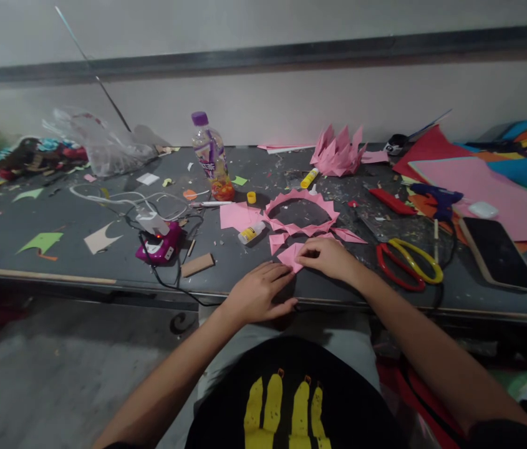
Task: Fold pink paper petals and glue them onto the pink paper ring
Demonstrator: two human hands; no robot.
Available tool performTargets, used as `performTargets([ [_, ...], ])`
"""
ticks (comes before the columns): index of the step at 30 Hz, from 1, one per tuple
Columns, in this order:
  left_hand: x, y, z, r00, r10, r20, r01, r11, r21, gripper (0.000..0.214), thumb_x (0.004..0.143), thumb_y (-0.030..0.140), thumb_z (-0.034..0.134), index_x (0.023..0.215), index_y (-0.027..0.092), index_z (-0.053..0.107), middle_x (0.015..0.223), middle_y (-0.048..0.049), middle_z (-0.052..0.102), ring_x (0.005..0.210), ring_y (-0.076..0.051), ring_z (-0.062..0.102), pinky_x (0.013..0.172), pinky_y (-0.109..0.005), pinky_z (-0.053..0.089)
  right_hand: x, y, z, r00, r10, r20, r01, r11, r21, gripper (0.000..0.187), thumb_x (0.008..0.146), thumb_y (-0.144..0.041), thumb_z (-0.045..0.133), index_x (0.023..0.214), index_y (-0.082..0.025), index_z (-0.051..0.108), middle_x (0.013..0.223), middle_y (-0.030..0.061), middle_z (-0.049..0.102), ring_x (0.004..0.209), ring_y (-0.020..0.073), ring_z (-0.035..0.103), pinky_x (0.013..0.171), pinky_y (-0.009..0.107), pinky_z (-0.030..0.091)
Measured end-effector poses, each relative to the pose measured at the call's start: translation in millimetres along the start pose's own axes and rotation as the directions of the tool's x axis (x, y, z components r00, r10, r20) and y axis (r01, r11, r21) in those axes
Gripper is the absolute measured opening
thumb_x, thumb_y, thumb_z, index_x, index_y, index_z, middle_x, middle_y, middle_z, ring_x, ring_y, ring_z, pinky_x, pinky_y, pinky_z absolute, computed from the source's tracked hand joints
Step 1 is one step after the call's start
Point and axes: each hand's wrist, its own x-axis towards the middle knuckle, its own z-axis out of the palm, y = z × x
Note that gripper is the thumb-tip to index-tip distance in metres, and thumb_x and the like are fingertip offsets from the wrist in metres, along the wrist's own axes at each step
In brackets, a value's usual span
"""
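A small folded piece of pink paper (290, 257) lies near the front edge of the table. My right hand (326, 257) is closed in a pinch at its right side. From the left, my left hand (259, 291) rests with fingers stretched out, their tips at the paper's lower edge. Just behind is a ring of folded pink paper (270, 211) with a pointed rim. Smaller folded pink pieces lie between the ring and my hands, one a pointed piece (350, 236) to the right. A small glue bottle (251, 232) lies on its side left of the ring.
Scissors (410, 265) with red and yellow handles, a phone (499, 252) and a glue gun (438, 196) lie right. A purple power adapter (163, 243) with cables sits left. Behind stand a drink bottle (211, 156) and a spiky pink paper form (338, 153).
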Motion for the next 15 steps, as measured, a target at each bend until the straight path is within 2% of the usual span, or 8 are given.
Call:
performTargets([
  [4, 2.0, 1.3, -1.5, 0.999, -0.029, 0.03, 0.03, 0.999, -0.016, 0.049, 0.086, 0.043, 0.047, 0.123, 0.011, 0.052, 0.117, -0.013, 0.061, 0.109, -0.024, 0.056, 0.098, -0.039, 0.043, -0.3, 1.7, 2.4, 1.0, 0.018, -0.019, -0.017, 0.999, 0.042, 0.01, 0.072, -0.02, 0.064, 0.063, -0.018, 0.066, 0.064, 0.0005, 0.064, 0.059, 0.0126, 0.054, 0.057, 0.024, 0.038],
  [9, 3.7, 1.4, -1.3, 0.998, -0.015, 0.053, 0.014, 1.0, 0.012, 0.047, 0.087, 0.045, 0.046, 0.116, 0.012, 0.058, 0.113, -0.0125, 0.061, 0.105, -0.025, 0.056, 0.095, -0.041, 0.044, -0.3, 2.8, 5.7, 0.998, 0.043, -0.042, -0.039, 0.995, 0.093, 0.01, 0.071, -0.02, 0.064, 0.062, -0.018, 0.065, 0.063, -0.0004, 0.062, 0.059, 0.012, 0.053, 0.056, 0.024, 0.037],
  [15, 4.0, 1.3, -0.8, 0.999, -0.004, 0.052, 0.002, 0.999, 0.032, 0.045, 0.086, 0.045, 0.047, 0.116, 0.012, 0.059, 0.111, -0.0124, 0.061, 0.103, -0.025, 0.055, 0.093, -0.041, 0.045, 0.9, 1.9, 6.5, 0.998, 0.025, -0.056, -0.023, 0.999, 0.039, 0.013, 0.07, -0.018, 0.065, 0.058, -0.018, 0.06, 0.059, -0.0018, 0.057, 0.056, 0.0108, 0.049, 0.055, 0.024, 0.035],
])
